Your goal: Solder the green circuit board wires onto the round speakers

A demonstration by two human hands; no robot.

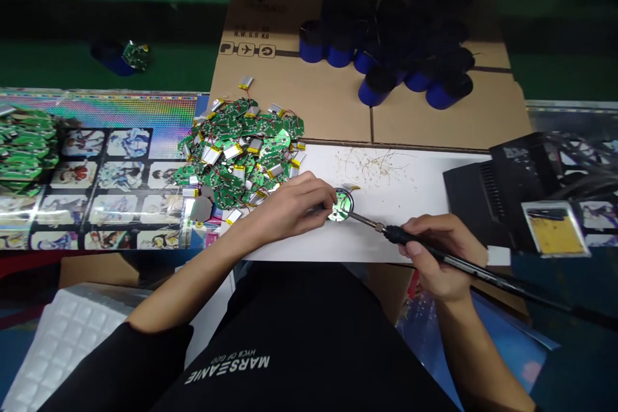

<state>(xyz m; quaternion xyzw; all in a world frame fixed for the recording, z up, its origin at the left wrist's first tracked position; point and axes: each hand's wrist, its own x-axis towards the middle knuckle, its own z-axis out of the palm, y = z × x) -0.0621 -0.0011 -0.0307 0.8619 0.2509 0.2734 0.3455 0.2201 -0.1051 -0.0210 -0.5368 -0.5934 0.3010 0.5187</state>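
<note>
My right hand (447,254) is closed around the dark handle of a soldering iron (410,238). The iron's metal tip points left and meets the right edge of a round green circuit board (341,206) with a dark rim. At the board's left edge, the fingers of my left hand (306,203) are pinched together on it; the fingertips are partly hidden. Just beyond the board is a small piece with a yellow end (351,187). To the left of my left hand lies a heap of green circuit boards (232,119) with silver battery cells wired to them.
Several blue and black cylinders (376,84) stand and lie on cardboard (313,103) at the back. Wire scraps (376,164) litter the white work surface (386,193). At right are a black box (473,187) and a yellow sponge tray (555,232). More green boards (26,148) lie far left.
</note>
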